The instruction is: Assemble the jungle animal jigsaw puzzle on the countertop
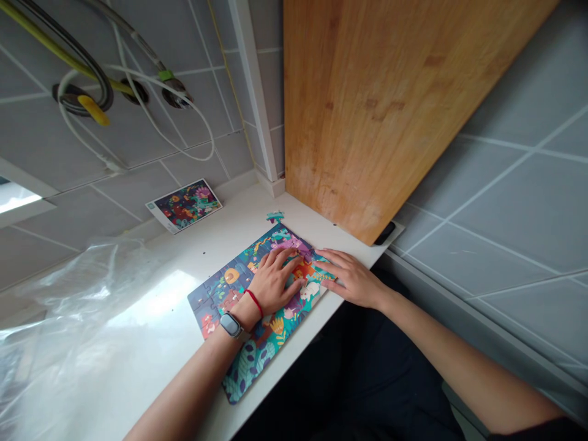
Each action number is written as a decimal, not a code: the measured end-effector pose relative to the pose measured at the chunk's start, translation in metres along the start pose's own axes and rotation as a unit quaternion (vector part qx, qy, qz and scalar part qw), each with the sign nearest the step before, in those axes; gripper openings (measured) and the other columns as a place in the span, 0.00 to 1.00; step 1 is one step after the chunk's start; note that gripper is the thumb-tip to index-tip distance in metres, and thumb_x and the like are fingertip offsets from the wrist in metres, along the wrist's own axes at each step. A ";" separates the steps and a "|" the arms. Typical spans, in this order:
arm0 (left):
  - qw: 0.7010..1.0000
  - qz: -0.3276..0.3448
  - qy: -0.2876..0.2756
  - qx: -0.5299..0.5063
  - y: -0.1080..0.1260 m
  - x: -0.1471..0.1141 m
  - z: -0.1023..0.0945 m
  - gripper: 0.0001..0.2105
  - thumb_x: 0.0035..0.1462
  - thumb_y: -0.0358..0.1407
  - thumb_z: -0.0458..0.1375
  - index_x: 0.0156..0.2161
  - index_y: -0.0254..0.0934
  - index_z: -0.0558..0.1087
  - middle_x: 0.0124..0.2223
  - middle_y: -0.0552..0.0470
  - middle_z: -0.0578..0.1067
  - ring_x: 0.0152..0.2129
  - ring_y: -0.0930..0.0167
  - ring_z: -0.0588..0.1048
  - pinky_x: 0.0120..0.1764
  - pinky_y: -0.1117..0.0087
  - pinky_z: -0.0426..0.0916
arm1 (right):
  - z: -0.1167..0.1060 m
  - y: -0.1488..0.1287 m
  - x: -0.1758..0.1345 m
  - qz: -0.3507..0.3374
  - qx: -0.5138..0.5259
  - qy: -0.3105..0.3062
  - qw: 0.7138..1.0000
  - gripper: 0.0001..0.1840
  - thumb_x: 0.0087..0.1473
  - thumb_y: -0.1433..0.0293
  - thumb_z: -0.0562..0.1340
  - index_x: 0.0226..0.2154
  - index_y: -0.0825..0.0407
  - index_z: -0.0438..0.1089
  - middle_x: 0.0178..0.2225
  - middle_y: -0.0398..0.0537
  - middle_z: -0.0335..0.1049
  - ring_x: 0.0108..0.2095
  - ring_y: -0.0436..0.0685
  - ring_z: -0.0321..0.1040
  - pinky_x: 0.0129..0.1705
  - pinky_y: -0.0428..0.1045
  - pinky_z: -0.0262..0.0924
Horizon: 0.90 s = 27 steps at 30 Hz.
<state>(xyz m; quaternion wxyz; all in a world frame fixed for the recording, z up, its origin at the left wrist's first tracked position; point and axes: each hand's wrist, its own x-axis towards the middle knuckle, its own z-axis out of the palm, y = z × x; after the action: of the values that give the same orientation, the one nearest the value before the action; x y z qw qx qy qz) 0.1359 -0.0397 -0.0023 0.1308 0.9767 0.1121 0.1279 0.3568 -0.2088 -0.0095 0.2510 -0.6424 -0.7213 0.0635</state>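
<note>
A colourful jigsaw puzzle [269, 355] with animals and plants lies largely assembled on the white counter. My left hand [275, 285], with a watch [231, 325] and a red cord [253, 302] at the wrist, rests flat on the middle of it, fingers spread. At the puzzle's right end is my right hand [351, 278]; its fingers are stretched out and apart, the tips on the pieces along that edge. Both palms hide part of the picture. Just beyond the far corner sits a small loose cluster of puzzle pieces [275, 216], apart from the rest.
A printed picture card [186, 205] lies near the tiled wall. Clear plastic wrapping [68, 300] covers the counter's left side. A large wooden board [376, 110] leans at the back, with a dark object [384, 233] by its lower corner. Cables and hoses [133, 73] hang upper left.
</note>
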 end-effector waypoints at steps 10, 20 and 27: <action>1.000 0.007 0.009 -0.012 0.000 0.000 -0.001 0.24 0.71 0.49 0.53 0.65 0.39 0.69 0.66 0.39 0.68 0.63 0.51 0.64 0.62 0.45 0.62 | -0.006 -0.003 0.004 -0.005 -0.012 -0.014 1.000 0.26 0.66 0.61 0.63 0.65 0.46 0.69 0.72 0.53 0.58 0.72 0.69 0.55 0.70 0.67 0.58; 1.000 0.003 0.003 -0.012 0.001 0.001 -0.002 0.23 0.72 0.48 0.51 0.65 0.40 0.69 0.66 0.40 0.68 0.67 0.50 0.60 0.65 0.44 0.60 | 0.003 -0.005 0.018 0.000 -0.039 -0.055 0.998 0.38 0.66 0.53 0.61 0.71 0.52 0.58 0.75 0.57 0.48 0.74 0.70 0.47 0.71 0.68 0.53; 1.000 -0.005 0.013 -0.021 0.000 0.000 0.001 0.25 0.71 0.49 0.52 0.67 0.40 0.66 0.66 0.39 0.67 0.69 0.49 0.58 0.65 0.46 0.60 | 0.005 -0.006 0.019 0.002 -0.047 -0.055 0.997 0.37 0.66 0.53 0.62 0.72 0.45 0.58 0.74 0.56 0.51 0.74 0.71 0.49 0.70 0.69 0.52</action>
<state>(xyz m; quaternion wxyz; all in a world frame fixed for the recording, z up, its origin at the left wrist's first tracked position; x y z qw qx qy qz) 0.1360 -0.0397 -0.0031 0.1504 0.9715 0.1159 0.1418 0.3485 -0.1899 -0.0061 0.1799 -0.6508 -0.7347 0.0654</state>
